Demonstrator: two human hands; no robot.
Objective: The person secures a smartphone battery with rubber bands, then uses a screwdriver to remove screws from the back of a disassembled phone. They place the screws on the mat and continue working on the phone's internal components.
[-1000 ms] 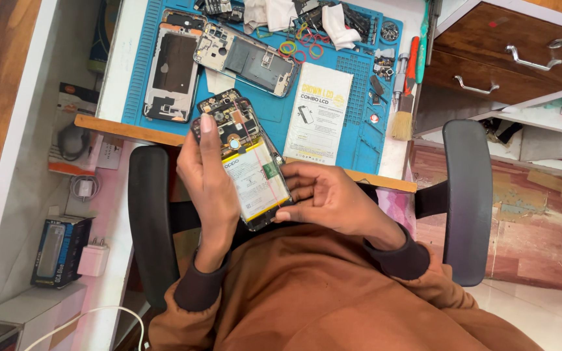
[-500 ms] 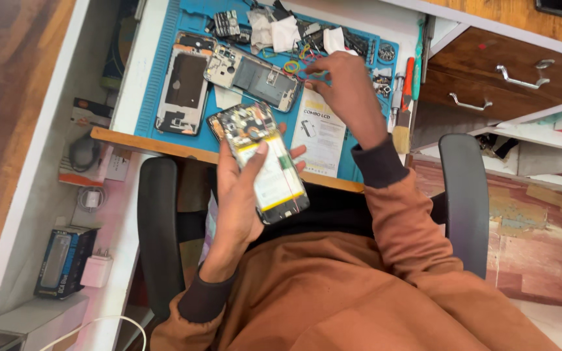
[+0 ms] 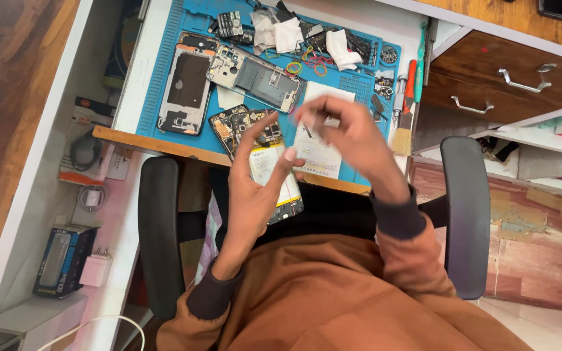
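My left hand [image 3: 252,198] holds an opened phone [image 3: 263,144] from below, thumb on its right edge. The phone's back is off, showing the circuit board at the top and a white battery lower down. It is held over the front edge of the blue work mat [image 3: 154,78]. My right hand [image 3: 351,138] hovers just right of the phone, over a white paper sheet [image 3: 320,156]. Its fingertips are pinched together and blurred. Something thin and dark may be between them, but I cannot tell what.
On the mat lie a phone back shell [image 3: 185,84], a grey middle frame [image 3: 261,78], coloured rubber bands [image 3: 307,64], white cloths [image 3: 287,34] and small parts. A red screwdriver [image 3: 410,81] and a brush [image 3: 402,133] lie at its right edge. Wooden drawers [image 3: 508,78] stand right, chair armrests [image 3: 466,208] flank me.
My right hand has come back from the far part of the mat to beside the phone, fingertips now pinched. The left hand has kept hold of the phone.
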